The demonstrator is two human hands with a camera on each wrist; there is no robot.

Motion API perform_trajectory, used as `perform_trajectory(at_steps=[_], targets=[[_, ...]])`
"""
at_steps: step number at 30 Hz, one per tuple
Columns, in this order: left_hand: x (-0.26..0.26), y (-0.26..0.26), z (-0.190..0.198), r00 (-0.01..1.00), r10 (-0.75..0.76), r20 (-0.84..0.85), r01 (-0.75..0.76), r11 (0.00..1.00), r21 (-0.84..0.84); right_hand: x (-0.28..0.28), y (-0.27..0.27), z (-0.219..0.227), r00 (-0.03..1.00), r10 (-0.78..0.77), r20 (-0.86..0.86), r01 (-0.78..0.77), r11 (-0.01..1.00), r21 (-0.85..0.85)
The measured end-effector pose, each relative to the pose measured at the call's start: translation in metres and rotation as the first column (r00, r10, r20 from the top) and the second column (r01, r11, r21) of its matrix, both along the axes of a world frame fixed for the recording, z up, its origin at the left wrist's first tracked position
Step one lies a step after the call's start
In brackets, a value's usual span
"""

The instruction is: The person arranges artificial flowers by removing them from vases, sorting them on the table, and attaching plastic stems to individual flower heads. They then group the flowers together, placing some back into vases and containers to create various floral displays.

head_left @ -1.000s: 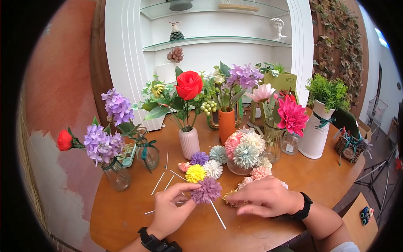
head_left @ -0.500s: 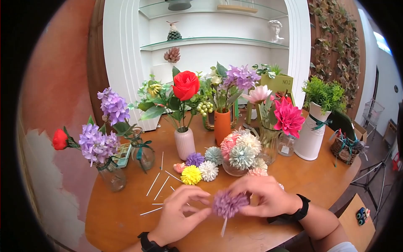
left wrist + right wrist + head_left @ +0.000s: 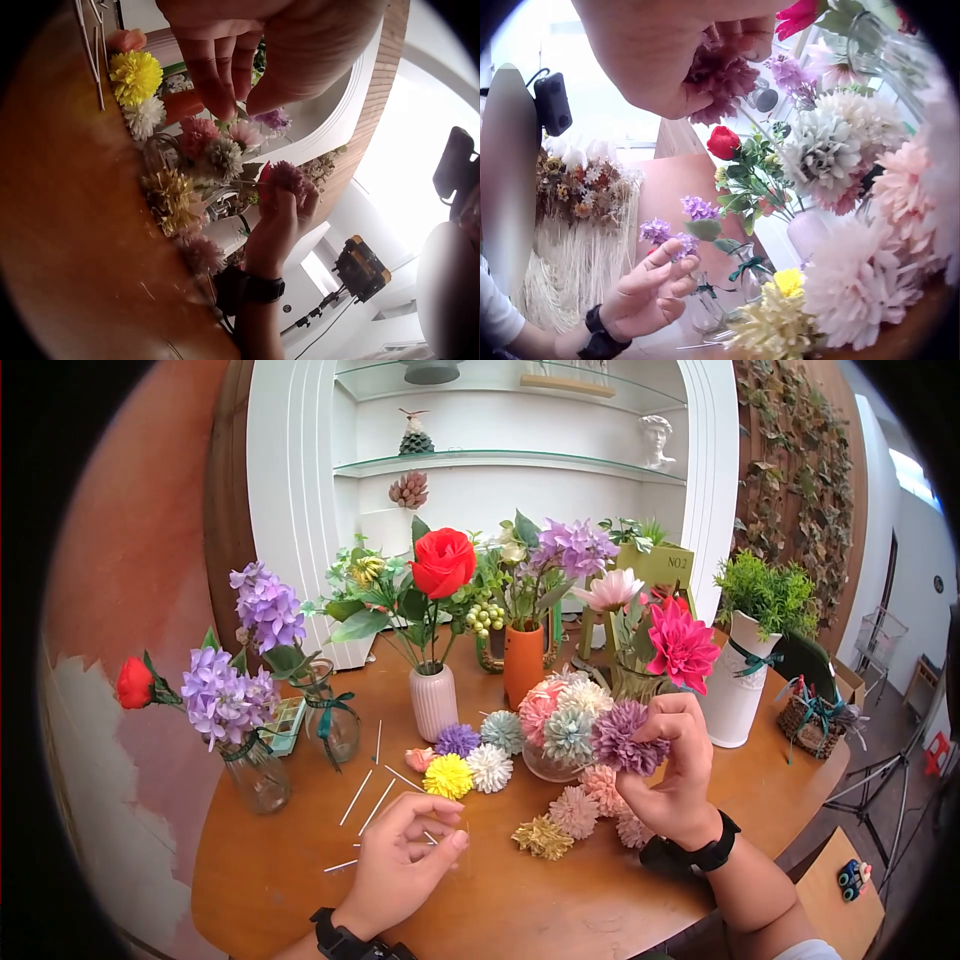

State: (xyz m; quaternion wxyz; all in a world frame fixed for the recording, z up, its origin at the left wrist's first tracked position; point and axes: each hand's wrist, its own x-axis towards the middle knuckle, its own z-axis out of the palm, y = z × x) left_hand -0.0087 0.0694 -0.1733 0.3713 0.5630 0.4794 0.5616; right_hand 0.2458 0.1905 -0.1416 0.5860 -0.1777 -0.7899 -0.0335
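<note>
My right hand (image 3: pixel 670 785) holds a mauve pompom flower (image 3: pixel 626 736) between thumb and fingers, raised in front of the round glass vase (image 3: pixel 545 765) filled with pompom flowers. From that flower's underside sticks out a thin white stick (image 3: pixel 763 135), visible in the right wrist view. My left hand (image 3: pixel 400 860) hovers over the table, fingers loosely bent with nothing between them. White sticks (image 3: pixel 355 797) lie beside it. Just beyond sit a yellow flower (image 3: pixel 447 776) and a white flower (image 3: pixel 491 768). A gold flower (image 3: pixel 543 838) and pink flowers (image 3: pixel 574 812) lie below the glass vase.
Along the back stand a pink ribbed vase (image 3: pixel 433 705) with a red rose, an orange vase (image 3: pixel 523 665) and a white vase (image 3: pixel 738 690). Glass bottles (image 3: pixel 262 780) with purple blooms are at the left. A small basket (image 3: pixel 812 722) sits near the right edge.
The mauve flower has passed from my left hand to my right, which has lifted it up and to the right. My left hand has let go and drawn back, its fingers loose.
</note>
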Motion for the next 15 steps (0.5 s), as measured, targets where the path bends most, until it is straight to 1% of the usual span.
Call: perform_trajectory(at_steps=[1, 2, 4, 5, 7, 8, 10, 14, 15], targets=[[0.0001, 0.0, 0.0002, 1.0, -0.001, 0.007, 0.002, 1.0, -0.004, -0.0001, 0.0, -0.0008, 0.996, 0.072, -0.043, -0.074, 0.997, -0.035], [-0.0001, 0.0001, -0.0001, 1.0, -0.002, 0.006, 0.002, 1.0, -0.004, -0.0008, 0.001, -0.0024, 0.996, 0.072, -0.043, -0.074, 0.997, -0.035], [-0.0006, 0.0004, -0.0012, 1.0, -0.003, 0.012, 0.003, 1.0, 0.016, -0.0022, 0.0035, -0.0056, 0.987, 0.149, -0.057, -0.151, 0.988, -0.03], [-0.0007, 0.0003, -0.0012, 1.0, -0.004, 0.012, 0.003, 1.0, 0.015, -0.0022, 0.0033, -0.0052, 0.987, 0.149, -0.058, -0.151, 0.988, -0.031], [-0.0009, 0.0002, -0.001, 1.0, -0.009, 0.017, 0.009, 1.0, 0.005, -0.0018, 0.0024, -0.0038, 1.0, 0.019, 0.012, -0.019, 0.999, 0.028], [-0.001, 0.0003, -0.0011, 1.0, -0.01, 0.017, 0.01, 1.0, 0.005, -0.0012, 0.0015, -0.0035, 1.0, 0.018, 0.011, -0.019, 0.999, 0.028], [-0.0011, 0.0003, -0.0013, 1.0, -0.007, 0.018, 0.007, 1.0, 0.001, 0.0003, -0.0003, -0.0026, 0.995, -0.101, 0.003, 0.101, 0.993, 0.054], [-0.0011, 0.0004, -0.0015, 1.0, -0.01, 0.015, 0.01, 1.0, 0.004, 0.0019, -0.0027, -0.0019, 0.99, -0.135, -0.031, 0.136, 0.989, 0.052], [-0.001, 0.0003, -0.0015, 1.0, -0.009, 0.018, 0.009, 1.0, 0.002, 0.0011, -0.0022, -0.0018, 0.992, -0.1, -0.081, 0.105, 0.993, 0.057]])
